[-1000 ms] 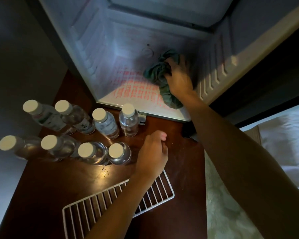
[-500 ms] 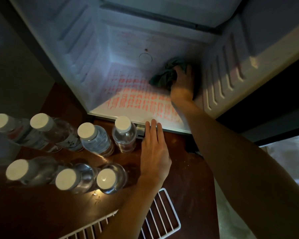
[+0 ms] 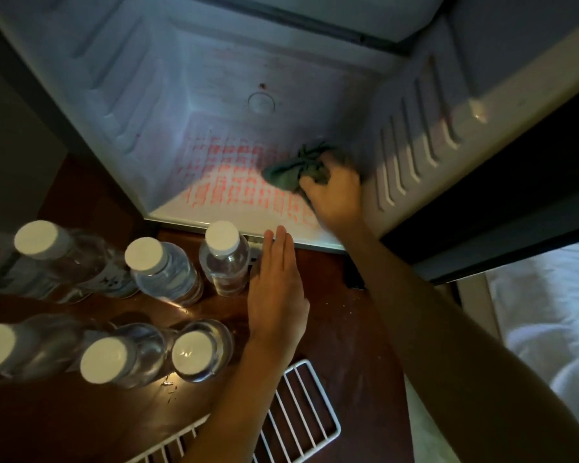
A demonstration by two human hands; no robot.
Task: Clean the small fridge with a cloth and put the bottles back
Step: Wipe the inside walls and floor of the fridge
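Note:
The small white fridge point(image 3: 168, 105) stands open, its floor streaked with reddish marks. My right hand point(image 3: 336, 195) is inside at the floor's right side, gripping a crumpled dark green cloth point(image 3: 293, 168) pressed on the floor. My left hand point(image 3: 276, 289) lies flat with straight fingers on the dark wooden surface point(image 3: 341, 345), fingertips at the fridge's front lip. Several clear water bottles with white caps stand outside to the left, the nearest one point(image 3: 224, 259) just beside my left hand.
A white wire shelf point(image 3: 301, 426) lies on the wooden surface under my left forearm. White bedding point(image 3: 549, 315) is at the right. The fridge's ribbed side walls point(image 3: 411, 155) flank the interior.
My right hand has drawn the cloth from the back right corner toward the front of the fridge floor. My left hand went from curled to flat, near the fridge lip. The view moved closer.

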